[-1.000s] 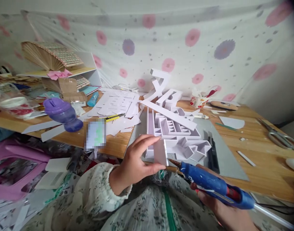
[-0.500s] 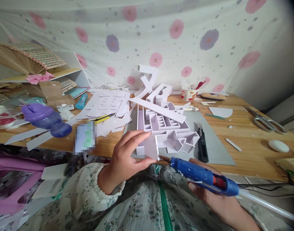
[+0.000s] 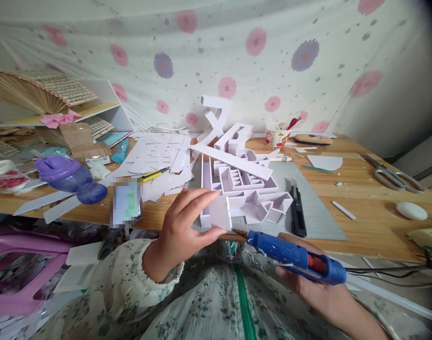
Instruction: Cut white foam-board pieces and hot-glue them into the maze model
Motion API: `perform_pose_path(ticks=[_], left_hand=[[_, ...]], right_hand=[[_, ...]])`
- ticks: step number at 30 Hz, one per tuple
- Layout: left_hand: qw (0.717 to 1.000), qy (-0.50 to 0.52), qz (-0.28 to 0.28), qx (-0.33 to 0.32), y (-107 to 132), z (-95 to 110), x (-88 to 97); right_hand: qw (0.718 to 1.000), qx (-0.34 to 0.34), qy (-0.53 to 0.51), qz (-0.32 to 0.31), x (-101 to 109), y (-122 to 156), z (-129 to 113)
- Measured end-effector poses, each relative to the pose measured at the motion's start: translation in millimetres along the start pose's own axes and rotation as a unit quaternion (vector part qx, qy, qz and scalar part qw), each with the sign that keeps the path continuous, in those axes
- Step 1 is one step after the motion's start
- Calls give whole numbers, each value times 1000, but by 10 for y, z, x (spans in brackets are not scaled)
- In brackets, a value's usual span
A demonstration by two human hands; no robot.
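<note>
My left hand (image 3: 182, 226) pinches a small white foam-board piece (image 3: 220, 213) upright at the table's near edge, against a white foam-board model (image 3: 244, 189) of walled compartments. My right hand (image 3: 308, 283) grips a blue hot glue gun (image 3: 297, 257). Its metal nozzle points left and touches the lower right corner of the held piece. The model lies on a grey cutting mat (image 3: 315, 212).
A black utility knife (image 3: 298, 210) lies right of the model. Scissors (image 3: 393, 174), a white oval object (image 3: 411, 210) and a cup (image 3: 276, 137) are on the wooden table. Cut white sheets (image 3: 155, 156), a purple bottle (image 3: 69, 177) and a pink stool (image 3: 21, 274) are left.
The view shifted slightly. My left hand with the white piece and the glue gun stay together at the model's near edge, the nozzle still at the piece's corner.
</note>
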State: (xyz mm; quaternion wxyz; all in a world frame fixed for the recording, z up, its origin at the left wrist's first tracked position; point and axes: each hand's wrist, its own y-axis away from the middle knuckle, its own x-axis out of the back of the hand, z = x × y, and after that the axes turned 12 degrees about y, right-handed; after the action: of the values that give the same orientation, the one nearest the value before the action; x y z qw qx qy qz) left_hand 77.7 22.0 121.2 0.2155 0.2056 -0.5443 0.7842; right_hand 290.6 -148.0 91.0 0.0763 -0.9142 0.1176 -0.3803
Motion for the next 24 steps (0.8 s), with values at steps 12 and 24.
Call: perform_pose_path(ticks=[12,24], left_hand=[[998,52,-20,31,13,-15,72],[959,260,-96,63,91,-60,26]], right_hand=[[998,-65,-17,12,24,1,-18],[988,-106,-104,52,9,13,-48]])
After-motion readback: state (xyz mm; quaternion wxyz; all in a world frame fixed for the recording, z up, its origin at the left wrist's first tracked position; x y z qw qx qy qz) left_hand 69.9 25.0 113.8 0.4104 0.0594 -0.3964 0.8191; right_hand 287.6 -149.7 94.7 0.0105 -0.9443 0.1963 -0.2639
